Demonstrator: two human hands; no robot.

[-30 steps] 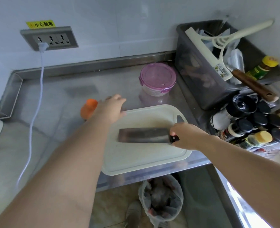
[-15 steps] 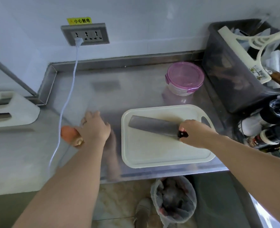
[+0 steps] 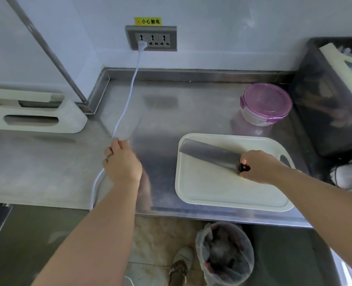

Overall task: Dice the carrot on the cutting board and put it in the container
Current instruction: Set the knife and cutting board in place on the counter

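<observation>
Dicing has not begun: the cutting board (image 3: 228, 188), at the front edge of the worktop (image 3: 171, 120) toward its right, carries only the cleaver (image 3: 210, 154), laid flat, its handle gripped by the right hand (image 3: 259, 167). No carrot shows. The left hand (image 3: 122, 162) is left of the board beside the white cable (image 3: 127, 96), fingers curled and knuckles up; whether it closes on the carrot I cannot tell. The container (image 3: 266, 104) stands lidded near the back right corner. Next, I judge, the carrot must be brought onto the board and steadied, and the lid removed. 0.5 s ago the carrot's orange end stuck out left of that hand; now it is hidden.
</observation>
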